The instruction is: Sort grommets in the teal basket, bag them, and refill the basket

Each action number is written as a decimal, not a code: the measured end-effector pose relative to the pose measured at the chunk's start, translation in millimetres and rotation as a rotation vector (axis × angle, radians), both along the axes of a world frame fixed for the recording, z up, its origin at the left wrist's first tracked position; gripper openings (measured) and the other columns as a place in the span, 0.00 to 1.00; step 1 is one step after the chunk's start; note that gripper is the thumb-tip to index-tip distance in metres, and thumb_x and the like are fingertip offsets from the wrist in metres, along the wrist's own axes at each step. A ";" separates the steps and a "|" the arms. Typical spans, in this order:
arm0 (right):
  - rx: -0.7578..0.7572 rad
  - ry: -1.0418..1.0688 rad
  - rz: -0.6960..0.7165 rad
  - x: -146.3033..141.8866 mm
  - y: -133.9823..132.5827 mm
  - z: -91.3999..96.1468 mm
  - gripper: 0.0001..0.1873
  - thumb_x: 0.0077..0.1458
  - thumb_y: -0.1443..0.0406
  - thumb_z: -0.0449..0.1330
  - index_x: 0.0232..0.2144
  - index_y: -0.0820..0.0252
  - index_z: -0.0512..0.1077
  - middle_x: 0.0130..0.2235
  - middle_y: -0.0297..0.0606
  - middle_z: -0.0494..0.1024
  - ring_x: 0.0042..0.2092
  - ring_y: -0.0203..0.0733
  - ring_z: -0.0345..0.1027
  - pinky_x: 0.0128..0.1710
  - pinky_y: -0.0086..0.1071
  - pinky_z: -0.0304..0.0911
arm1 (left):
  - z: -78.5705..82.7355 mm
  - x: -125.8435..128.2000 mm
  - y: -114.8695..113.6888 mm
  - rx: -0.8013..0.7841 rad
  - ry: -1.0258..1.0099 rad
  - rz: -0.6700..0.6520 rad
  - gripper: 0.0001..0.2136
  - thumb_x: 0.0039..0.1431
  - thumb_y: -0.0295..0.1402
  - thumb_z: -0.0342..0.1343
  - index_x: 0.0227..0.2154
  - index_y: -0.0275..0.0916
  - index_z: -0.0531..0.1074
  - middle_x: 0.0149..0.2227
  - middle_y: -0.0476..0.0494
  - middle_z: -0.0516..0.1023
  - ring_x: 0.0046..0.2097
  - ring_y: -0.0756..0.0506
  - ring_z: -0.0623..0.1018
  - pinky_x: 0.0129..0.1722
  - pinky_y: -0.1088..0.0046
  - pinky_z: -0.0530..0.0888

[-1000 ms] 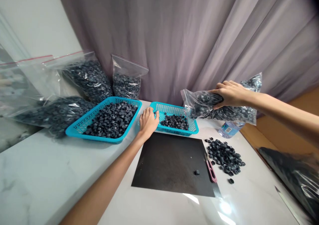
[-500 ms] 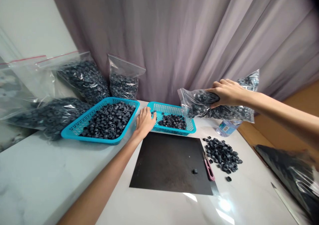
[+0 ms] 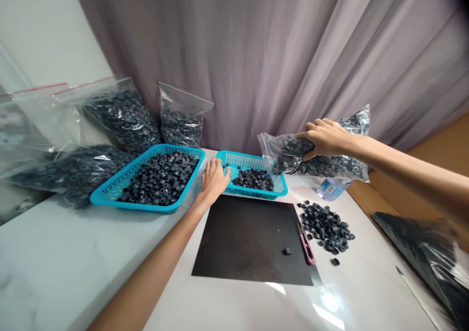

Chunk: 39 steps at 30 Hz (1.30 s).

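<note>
My right hand (image 3: pixel 328 138) is closed on a clear plastic bag (image 3: pixel 344 167) full of small black ring-shaped parts. The bag lies tilted in the air, its mouth over the right end of the smaller blue basket (image 3: pixel 269 192). My left hand (image 3: pixel 215 177) grips that basket's left end, fingers over the rim and thumb at its near side. Inside the basket a heap of black parts (image 3: pixel 254 179) lies toward the right. To the left stands a larger blue basket (image 3: pixel 139 206), filled with many of the same parts.
Several filled zip bags (image 3: pixel 181 121) lean at the back left. On the white table are a black mat (image 3: pixel 249 243), pink-handled thread snips (image 3: pixel 307 247) and a pile of black parts (image 3: pixel 326 226). A clear plastic container (image 3: pixel 331 189) stands below the raised bag. A dark bag (image 3: pixel 414 257) lies far right.
My right hand has shifted slightly left with the bag, and the bag's mouth has dropped a little. My left hand stays on the smaller basket.
</note>
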State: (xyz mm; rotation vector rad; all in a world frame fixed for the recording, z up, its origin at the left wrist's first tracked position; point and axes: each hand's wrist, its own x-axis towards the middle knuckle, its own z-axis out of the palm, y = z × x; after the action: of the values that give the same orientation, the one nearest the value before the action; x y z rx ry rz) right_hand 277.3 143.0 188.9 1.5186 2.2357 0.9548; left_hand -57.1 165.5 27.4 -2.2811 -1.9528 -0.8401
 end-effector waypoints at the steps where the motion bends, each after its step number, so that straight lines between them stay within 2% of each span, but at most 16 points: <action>1: 0.011 -0.019 0.006 -0.3 0.2 -0.6 0.39 0.48 0.46 0.71 0.57 0.60 0.76 0.46 0.51 0.77 0.47 0.57 0.67 0.46 0.43 0.56 | -0.6 0.0 0.1 0.001 0.001 0.000 0.17 0.70 0.37 0.47 0.56 0.34 0.67 0.59 0.31 0.74 0.62 0.35 0.71 0.56 0.59 0.73; 5: 0.040 -0.097 0.038 -4.1 1.7 -0.1 0.36 0.49 0.46 0.70 0.55 0.60 0.77 0.45 0.51 0.77 0.46 0.57 0.68 0.45 0.44 0.57 | -2.5 0.1 0.8 0.007 0.006 0.003 0.18 0.70 0.37 0.47 0.56 0.33 0.67 0.59 0.30 0.73 0.62 0.34 0.71 0.56 0.59 0.73; 12: 0.050 -0.103 0.096 -9.1 8.7 -2.3 0.31 0.47 0.46 0.72 0.47 0.59 0.80 0.46 0.49 0.77 0.46 0.56 0.68 0.46 0.43 0.58 | -4.7 -0.4 2.7 0.021 0.014 0.005 0.18 0.70 0.37 0.47 0.56 0.34 0.67 0.59 0.30 0.74 0.62 0.34 0.71 0.57 0.59 0.72; 21: 0.054 -0.146 0.126 -11.7 6.6 0.4 0.30 0.48 0.49 0.71 0.50 0.59 0.79 0.46 0.50 0.76 0.47 0.58 0.67 0.47 0.45 0.56 | -5.6 -0.4 3.0 0.028 0.021 0.002 0.17 0.70 0.38 0.48 0.55 0.33 0.68 0.58 0.30 0.74 0.61 0.34 0.72 0.58 0.59 0.71; 27: 0.056 -0.159 0.127 -18.7 3.9 1.2 0.29 0.48 0.52 0.72 0.49 0.63 0.80 0.46 0.54 0.77 0.47 0.58 0.67 0.47 0.44 0.55 | -5.5 -0.4 2.8 0.032 0.026 0.005 0.18 0.70 0.37 0.48 0.56 0.32 0.68 0.59 0.30 0.74 0.61 0.34 0.72 0.58 0.59 0.71; 32: 0.053 -0.192 0.142 -16.1 3.5 0.4 0.34 0.51 0.50 0.71 0.56 0.61 0.76 0.48 0.53 0.77 0.47 0.57 0.67 0.48 0.44 0.55 | -6.5 -0.4 3.6 0.032 0.032 0.005 0.18 0.70 0.38 0.47 0.56 0.32 0.68 0.59 0.30 0.74 0.61 0.34 0.72 0.58 0.59 0.71; 39: 0.033 -0.184 0.152 -18.9 2.4 2.8 0.31 0.52 0.51 0.70 0.54 0.60 0.77 0.49 0.54 0.77 0.49 0.58 0.67 0.49 0.45 0.57 | -6.9 -1.0 4.4 0.037 0.033 0.005 0.18 0.70 0.38 0.47 0.56 0.33 0.68 0.59 0.30 0.74 0.61 0.34 0.72 0.59 0.60 0.70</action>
State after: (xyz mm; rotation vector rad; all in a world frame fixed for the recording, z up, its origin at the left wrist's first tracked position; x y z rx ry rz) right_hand 258.4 145.4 191.7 1.2318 2.2375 1.1308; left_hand -58.1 169.9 20.5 -2.2533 -1.9123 -0.8259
